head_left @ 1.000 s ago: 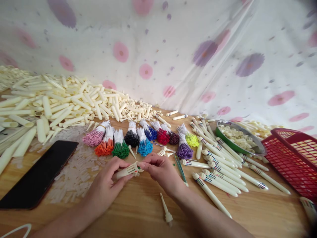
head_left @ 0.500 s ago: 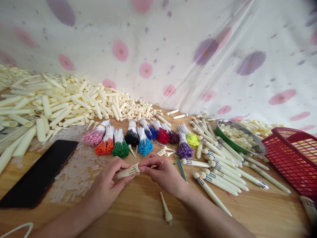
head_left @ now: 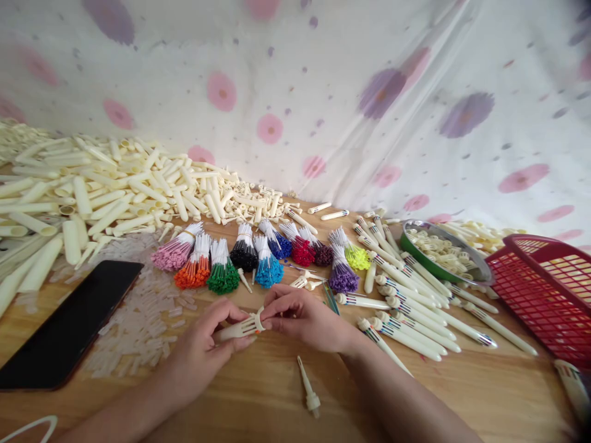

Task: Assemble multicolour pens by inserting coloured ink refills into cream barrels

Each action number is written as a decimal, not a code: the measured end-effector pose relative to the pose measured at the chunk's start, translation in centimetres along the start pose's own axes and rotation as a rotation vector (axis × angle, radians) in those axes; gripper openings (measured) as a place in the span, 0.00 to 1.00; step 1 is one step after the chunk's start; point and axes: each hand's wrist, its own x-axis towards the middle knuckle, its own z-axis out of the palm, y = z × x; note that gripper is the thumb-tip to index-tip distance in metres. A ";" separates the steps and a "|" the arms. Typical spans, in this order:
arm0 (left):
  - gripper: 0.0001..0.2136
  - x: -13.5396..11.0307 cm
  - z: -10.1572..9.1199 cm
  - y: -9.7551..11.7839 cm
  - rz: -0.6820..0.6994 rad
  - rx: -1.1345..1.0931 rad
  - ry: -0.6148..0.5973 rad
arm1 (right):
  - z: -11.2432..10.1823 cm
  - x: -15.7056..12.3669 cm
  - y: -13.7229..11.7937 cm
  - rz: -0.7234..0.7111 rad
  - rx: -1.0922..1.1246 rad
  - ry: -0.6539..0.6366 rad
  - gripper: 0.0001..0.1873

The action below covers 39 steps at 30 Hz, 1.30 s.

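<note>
A slotted cream tube (head_left: pixel 240 328) is held above the near middle of the bench (head_left: pixel 258 400), lying nearly level between the two hands, its slotted end to the right. A small spot of orange shows near that end. The left hand (head_left: pixel 210 338) has its grip closed around the plain part of the tube, thumb below and fingers above. The right hand (head_left: pixel 298 317) brings thumb and forefinger close together at the slotted end; whether that grip pinches the rim or some small part cannot be told, as the fingers cover it.

Just nearer than the hands, a cream pointed piece (head_left: pixel 308 389) lies on the bench. Beyond them stands a row of refill bundles (head_left: pixel 262 261), white at the far ends and coloured at the near ends: pink, orange, green, black, blues, red, dark purple, violet and yellow. Teal tweezers (head_left: pixel 331 299) lie partly hidden behind the right hand.

To the left, small clear sleeves (head_left: pixel 138 335) are scattered beside a dark phone (head_left: pixel 69 326), with a heap of cream barrels (head_left: pixel 106 191) behind. To the right lie many multicolour pens (head_left: pixel 410 335), then a green-sided bowl (head_left: pixel 422 261) of cream parts and a red basket (head_left: pixel 530 298). A flowered sheet (head_left: pixel 295 74) hangs at the back.
</note>
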 end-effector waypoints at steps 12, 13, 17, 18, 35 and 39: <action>0.03 0.2 -0.2 -0.1 -0.008 0.010 0.055 | 3.0 0.1 -0.8 0.156 0.112 0.341 0.12; 0.03 0.2 -0.2 -0.1 -0.007 0.002 0.058 | 3.3 0.1 -0.7 0.145 0.113 0.367 0.12; 0.04 0.3 -0.2 -0.2 -0.023 -0.047 0.054 | 3.6 0.0 -0.8 0.122 0.116 0.369 0.11; 0.04 0.3 -0.2 -0.2 -0.031 -0.059 0.053 | 3.5 0.0 -0.9 0.125 0.108 0.361 0.09; 0.08 0.9 -0.5 -0.5 -0.102 -0.142 0.147 | 1.2 0.4 -1.4 0.064 -0.228 0.507 0.08; 0.10 1.0 -0.6 -0.9 -0.122 -0.211 0.137 | -0.5 2.8 -0.6 -0.032 -0.584 0.552 0.08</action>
